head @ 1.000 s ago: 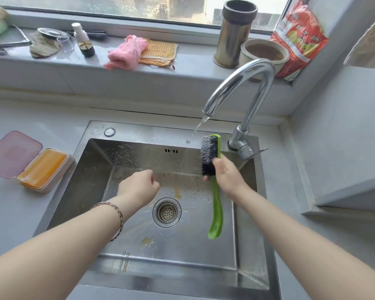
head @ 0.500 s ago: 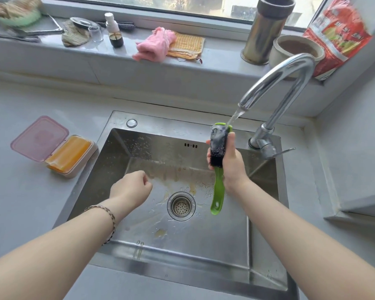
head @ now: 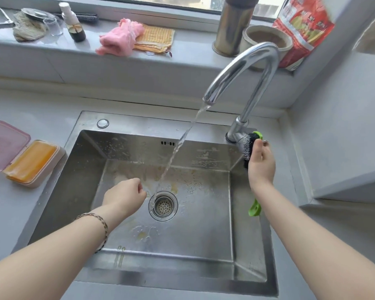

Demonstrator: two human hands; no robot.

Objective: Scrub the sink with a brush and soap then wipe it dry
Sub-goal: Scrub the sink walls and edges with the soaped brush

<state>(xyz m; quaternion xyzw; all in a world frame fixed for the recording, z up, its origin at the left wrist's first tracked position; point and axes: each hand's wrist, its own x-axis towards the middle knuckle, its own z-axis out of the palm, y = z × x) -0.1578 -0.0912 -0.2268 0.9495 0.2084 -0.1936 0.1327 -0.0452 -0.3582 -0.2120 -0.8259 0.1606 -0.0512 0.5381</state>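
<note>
Fingers (head: 260, 148) clamp brush (head: 249, 146) at sink (head: 268, 245) right edge.

Bright green handle and black bristles on the brush (head: 250, 148) at right; silvery steel sink (head: 126, 276) with yellowish smears near the drain (head: 163, 205). Orange soap (head: 30, 161) in a pale pink box (head: 0, 146) at left. Along the top — pink cloth (head: 120, 37), orange-yellow checked cloth (head: 156, 36), red printed bag (head: 301, 29).

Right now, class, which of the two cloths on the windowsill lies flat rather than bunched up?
The orange cloth, spread flat on the sill; the pink cloth beside it is crumpled and overlaps its left edge.
</note>
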